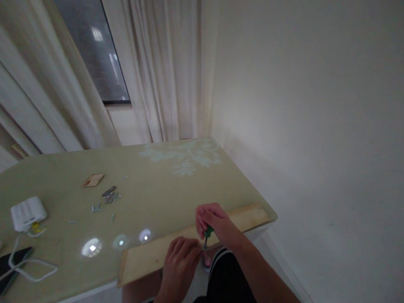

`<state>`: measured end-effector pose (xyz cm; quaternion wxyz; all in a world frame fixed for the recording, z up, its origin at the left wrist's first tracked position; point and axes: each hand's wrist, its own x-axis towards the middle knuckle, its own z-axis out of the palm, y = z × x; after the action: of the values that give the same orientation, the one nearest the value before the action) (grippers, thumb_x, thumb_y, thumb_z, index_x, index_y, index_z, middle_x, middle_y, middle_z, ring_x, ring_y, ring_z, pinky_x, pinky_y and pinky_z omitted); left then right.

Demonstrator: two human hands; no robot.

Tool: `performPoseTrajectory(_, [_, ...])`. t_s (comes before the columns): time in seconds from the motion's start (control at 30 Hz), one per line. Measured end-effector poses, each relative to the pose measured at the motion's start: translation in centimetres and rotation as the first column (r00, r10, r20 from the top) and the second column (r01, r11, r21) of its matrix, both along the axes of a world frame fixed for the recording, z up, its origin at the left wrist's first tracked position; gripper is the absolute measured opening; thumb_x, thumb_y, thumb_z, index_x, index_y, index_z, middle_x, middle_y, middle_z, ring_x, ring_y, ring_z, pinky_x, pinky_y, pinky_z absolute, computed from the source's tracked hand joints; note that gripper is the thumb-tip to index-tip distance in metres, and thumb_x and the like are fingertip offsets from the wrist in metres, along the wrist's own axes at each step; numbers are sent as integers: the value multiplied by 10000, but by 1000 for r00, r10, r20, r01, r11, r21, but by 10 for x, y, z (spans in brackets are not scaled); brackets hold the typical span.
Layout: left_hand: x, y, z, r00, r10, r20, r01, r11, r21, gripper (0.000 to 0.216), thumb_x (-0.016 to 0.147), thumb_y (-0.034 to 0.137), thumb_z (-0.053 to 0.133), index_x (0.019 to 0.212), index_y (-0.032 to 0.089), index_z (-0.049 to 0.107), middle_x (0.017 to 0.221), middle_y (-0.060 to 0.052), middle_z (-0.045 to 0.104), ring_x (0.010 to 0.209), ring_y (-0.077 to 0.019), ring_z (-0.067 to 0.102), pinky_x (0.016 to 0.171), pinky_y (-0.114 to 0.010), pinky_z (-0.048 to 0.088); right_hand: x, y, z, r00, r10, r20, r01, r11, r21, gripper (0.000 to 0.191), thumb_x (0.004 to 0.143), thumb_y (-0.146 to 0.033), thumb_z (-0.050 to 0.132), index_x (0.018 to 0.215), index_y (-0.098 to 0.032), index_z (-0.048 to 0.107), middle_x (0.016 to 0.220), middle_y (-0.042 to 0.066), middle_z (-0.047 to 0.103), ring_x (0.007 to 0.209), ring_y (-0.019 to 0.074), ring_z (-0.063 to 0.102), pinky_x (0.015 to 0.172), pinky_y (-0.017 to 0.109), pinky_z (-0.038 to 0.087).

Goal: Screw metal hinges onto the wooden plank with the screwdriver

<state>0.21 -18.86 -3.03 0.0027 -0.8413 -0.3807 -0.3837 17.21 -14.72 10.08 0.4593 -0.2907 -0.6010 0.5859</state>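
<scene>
My right hand (212,221) is closed around the green handle of a screwdriver (208,232), which stands nearly upright. Its dark shaft points down to the near edge of a long, pale wooden board (143,261). Beside the shaft's tip, my left hand (182,259) rests on the board with its fingers curled together. Whatever those fingertips pinch is hidden or too small to name. The board lies along the table's front edge, passing under both hands.
On the green-topped table (163,195) lie several screws (96,208), a heap of small metal parts (111,197) and a small wooden piece (93,180). At left are a white power strip (28,213), a white cable (34,278) and a dark phone-like slab (6,271). A wall (318,138) borders the right.
</scene>
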Motion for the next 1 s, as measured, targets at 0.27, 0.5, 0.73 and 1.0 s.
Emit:
performPoseTrajectory(0.27, [0, 1, -8, 1000, 14, 9, -15, 996, 85, 175, 1024, 202, 565, 1022, 265, 729, 1158, -23, 787, 1102, -231, 732, 1031, -438, 555, -18, -12, -15, 937, -347, 49, 343, 936, 81, 566, 835, -683, 733, 633, -211, 495, 542, -68, 417, 515, 89, 352, 502, 246, 286])
performPoseTrajectory(0.5, [2, 1, -4, 999, 6, 44, -10, 996, 92, 199, 1046, 242, 539, 1033, 276, 735, 1128, -9, 799, 1074, -217, 749, 1029, -430, 569, -5, -9, 20, 947, -107, 304, 100, 994, 38, 462, 958, -637, 608, 800, -203, 577, 688, -24, 597, 646, 123, 534, 638, 261, 409])
performPoseTrajectory(0.73, [2, 0, -6, 998, 35, 57, -39, 997, 62, 252, 1039, 229, 511, 974, 279, 749, 939, -29, 799, 941, -219, 773, 948, -412, 618, -16, -18, -7, 967, -220, 127, 220, 975, 8, 562, 659, -591, 914, 653, -206, 503, 606, -63, 473, 586, 97, 393, 551, 246, 325])
performPoseTrajectory(1.0, [5, 2, -12, 995, 28, 94, -34, 998, 56, 198, 1025, 234, 558, 1022, 269, 753, 1123, -31, 806, 1072, -215, 766, 1062, -415, 583, 4, 0, -10, 944, -319, 83, 322, 946, -28, 464, 831, -602, 790, 775, -207, 554, 601, -55, 527, 540, 97, 461, 524, 228, 360])
